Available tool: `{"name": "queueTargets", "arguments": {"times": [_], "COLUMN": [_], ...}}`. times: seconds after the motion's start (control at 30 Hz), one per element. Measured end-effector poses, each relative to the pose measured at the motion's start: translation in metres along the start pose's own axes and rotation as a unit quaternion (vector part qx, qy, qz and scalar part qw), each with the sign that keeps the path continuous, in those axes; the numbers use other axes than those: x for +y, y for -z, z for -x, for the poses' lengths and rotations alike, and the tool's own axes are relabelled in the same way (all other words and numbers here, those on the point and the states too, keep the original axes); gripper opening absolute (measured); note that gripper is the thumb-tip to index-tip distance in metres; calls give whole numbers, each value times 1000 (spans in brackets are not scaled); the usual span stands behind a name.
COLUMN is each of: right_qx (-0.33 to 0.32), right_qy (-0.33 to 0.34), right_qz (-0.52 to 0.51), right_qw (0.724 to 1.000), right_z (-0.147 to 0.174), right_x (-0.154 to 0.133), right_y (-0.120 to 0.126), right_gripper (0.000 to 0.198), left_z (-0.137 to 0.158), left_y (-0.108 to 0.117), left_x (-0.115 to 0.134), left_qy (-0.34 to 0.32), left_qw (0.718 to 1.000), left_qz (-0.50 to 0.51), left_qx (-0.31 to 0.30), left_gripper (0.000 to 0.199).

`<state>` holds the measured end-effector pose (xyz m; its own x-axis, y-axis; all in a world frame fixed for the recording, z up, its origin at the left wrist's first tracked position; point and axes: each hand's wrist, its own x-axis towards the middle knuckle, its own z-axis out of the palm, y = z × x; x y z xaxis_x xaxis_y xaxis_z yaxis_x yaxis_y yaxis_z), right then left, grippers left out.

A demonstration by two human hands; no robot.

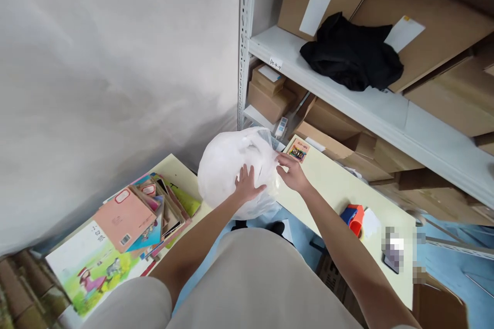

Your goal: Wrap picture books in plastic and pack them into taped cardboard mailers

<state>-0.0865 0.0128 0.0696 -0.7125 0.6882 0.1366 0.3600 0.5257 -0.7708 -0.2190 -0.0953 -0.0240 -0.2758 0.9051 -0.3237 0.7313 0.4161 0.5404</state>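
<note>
A bulging clear plastic bag (222,175) with white filling stands between two cream tabletops, in front of my body. My left hand (249,185) lies on its near side with fingers spread, pressing against the plastic. At the bag's right edge, my right hand (292,170) has its thumb and fingers bent in on the loose plastic. Just beyond that hand, a small picture booklet (299,149) rests on the right table (328,180). The bag's underside and its far side are hidden.
Stacked books (127,216) and a large picture book (96,272) cover the left table. An orange-and-blue tape dispenser (353,218) and a phone (391,262) lie on the right one. Shelving (278,51) behind holds cardboard boxes (436,15) and a black cloth (351,54).
</note>
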Motion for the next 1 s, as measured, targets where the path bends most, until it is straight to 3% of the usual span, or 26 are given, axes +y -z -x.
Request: {"name": "queueTargets", "arguments": {"times": [0.07, 0.13, 0.2, 0.27, 0.37, 0.47, 0.6, 0.7, 0.87, 1.0], "right_qx": [20, 57, 105, 162, 211, 191, 233, 233, 153, 167], "right_qy": [27, 46, 48, 24, -19, -15, -10, -72, -205, -273], "right_qz": [16, 53, 88, 87, 45, 80, 116, 127, 274, 323], "right_qw": [999, 996, 989, 983, 976, 978, 965, 962, 927, 891], "right_z": [-3, -3, -2, 1, 11, 32, 77, 119, 185, 221], "right_x": [-21, -41, -55, -59, -50, -33, -16, -5, 19, 39], "right_y": [10, 21, 36, 52, 78, 99, 123, 139, 154, 158], "right_gripper": [24, 18, 17, 21, 28, 26, 21, 33, 31, 26], "left_z": [5, 7, 8, 9, 11, 10, -1, -17, -41, -53], "left_y": [9, 19, 31, 43, 60, 77, 98, 105, 96, 75], "left_x": [15, 27, 33, 33, 27, 23, 25, 34, 65, 92], "left_qy": [-33, -87, -134, -164, -186, -207, -224, -207, -223, -224], "left_qw": [996, 987, 977, 971, 965, 957, 936, 929, 926, 943], "left_qz": [24, 53, 86, 106, 102, 105, 191, 236, 240, 202], "left_qx": [76, 128, 140, 140, 154, 174, 194, 193, 188, 140], "left_gripper": [92, 72, 48, 36, 28, 25, 24, 25, 23, 23]}}
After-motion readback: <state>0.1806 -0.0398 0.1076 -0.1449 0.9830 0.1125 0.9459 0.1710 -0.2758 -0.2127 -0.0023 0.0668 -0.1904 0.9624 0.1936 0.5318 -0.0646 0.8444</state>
